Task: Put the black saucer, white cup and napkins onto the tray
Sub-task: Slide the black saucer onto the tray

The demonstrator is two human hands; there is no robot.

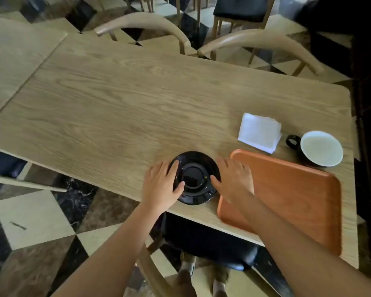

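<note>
Both hands are closing on the black saucer (194,177) at lower centre of the tabletop (116,103): left hand (162,185) and right hand (234,179) are flanking its rim, fingers spread and touching. Lifting it rightward onto the empty tray (298,200) looks next; napkins (259,132) and white cup (320,148) are waiting above the tray.

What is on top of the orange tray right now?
Only the person's right forearm crosses above the tray; its visible surface is bare. The strip beneath the forearm is covered. Saucer, cup and napkins sit off it.

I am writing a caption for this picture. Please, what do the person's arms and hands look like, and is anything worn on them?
Both forearms are bare, with no sleeves in view. The left hand and right hand wear no gloves, and no rings, watch or bracelet show.
</note>
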